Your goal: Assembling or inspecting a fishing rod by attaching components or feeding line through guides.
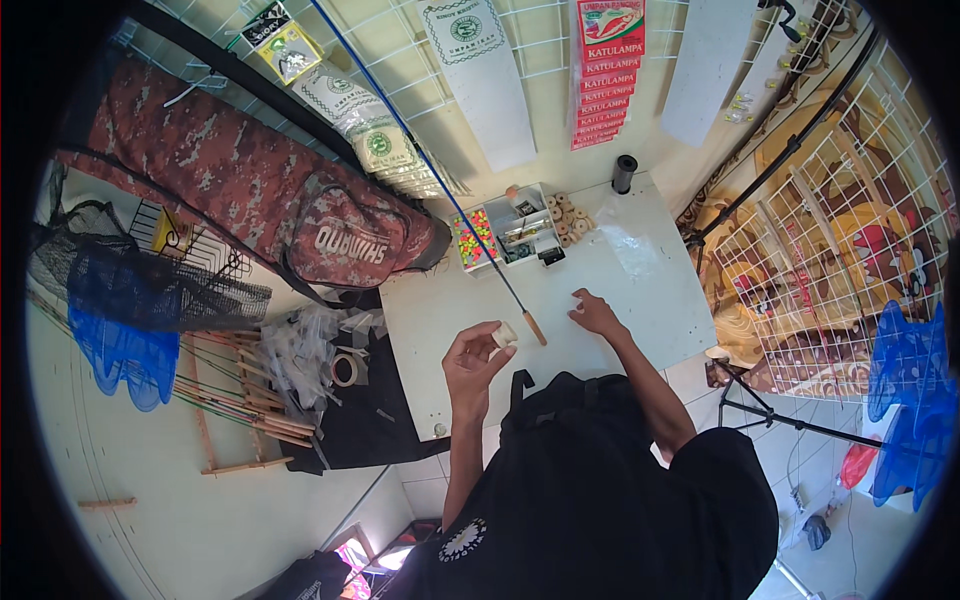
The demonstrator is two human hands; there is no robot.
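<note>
Holding a small white spool (505, 335) pinched in my left hand (472, 362) above the white table (650, 290), I keep my right hand (596, 314) on the table, fingertips closed on something too small to tell. The fishing rod (470, 222) lies between them. I judge that the line work is at its start; the next move needs a steady spool.

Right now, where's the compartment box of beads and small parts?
Head view: the compartment box sits at the far edge of the white table, left of the wooden spools and beyond both hands, with the blue rod crossing its left side.
</note>
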